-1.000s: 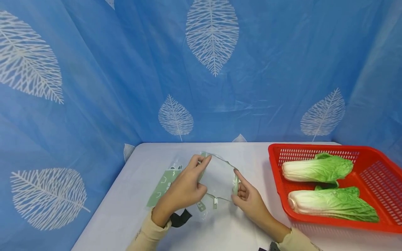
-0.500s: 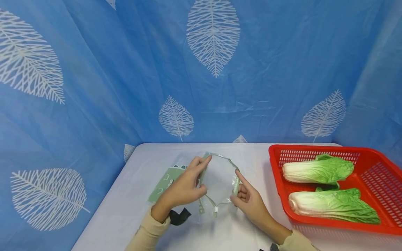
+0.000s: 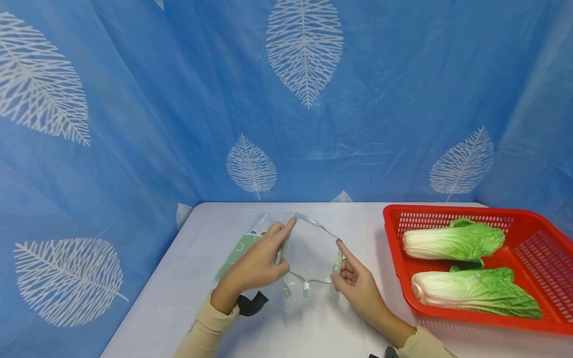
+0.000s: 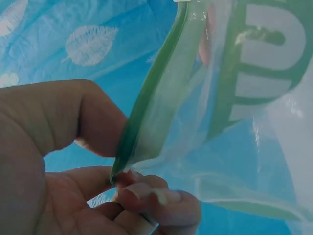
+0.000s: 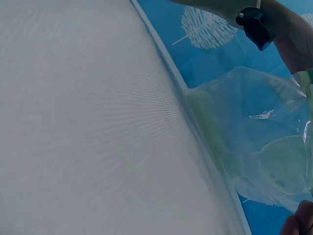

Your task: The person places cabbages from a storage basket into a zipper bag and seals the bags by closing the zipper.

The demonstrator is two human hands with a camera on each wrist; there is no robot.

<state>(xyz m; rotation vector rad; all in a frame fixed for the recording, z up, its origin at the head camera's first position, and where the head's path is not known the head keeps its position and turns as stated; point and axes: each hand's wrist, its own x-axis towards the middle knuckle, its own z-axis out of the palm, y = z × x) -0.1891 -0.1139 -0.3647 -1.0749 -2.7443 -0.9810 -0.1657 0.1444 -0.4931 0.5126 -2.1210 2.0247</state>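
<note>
A clear zip bag (image 3: 237, 253) with green print and a green rim is stretched between my two hands above the table. Its mouth is spread wide, with a white slider (image 3: 306, 286) on the near part of the rim. On the left side of the mouth, my left hand (image 3: 259, 261) holds the rim between thumb and fingers; the left wrist view shows the green zip strip (image 4: 146, 98) there. My right hand (image 3: 360, 283) pinches the opposite side, index finger and thumb on the rim, other fingers curled. In the right wrist view only a few fingertips show at the lower right.
To the right stands a red plastic basket (image 3: 394, 253) with perforated walls. Two napa cabbages lie in it, one cabbage (image 3: 452, 242) farther back and another cabbage (image 3: 474, 293) nearer. A white cloth (image 3: 161, 298) covers the table, and blue leaf-patterned curtains (image 3: 380, 124) enclose it.
My left hand has shifted slightly left with its side of the rim, so the bag's mouth is stretched a little wider. The right hand stays nearly in place. Basket and cabbages are unmoved.
</note>
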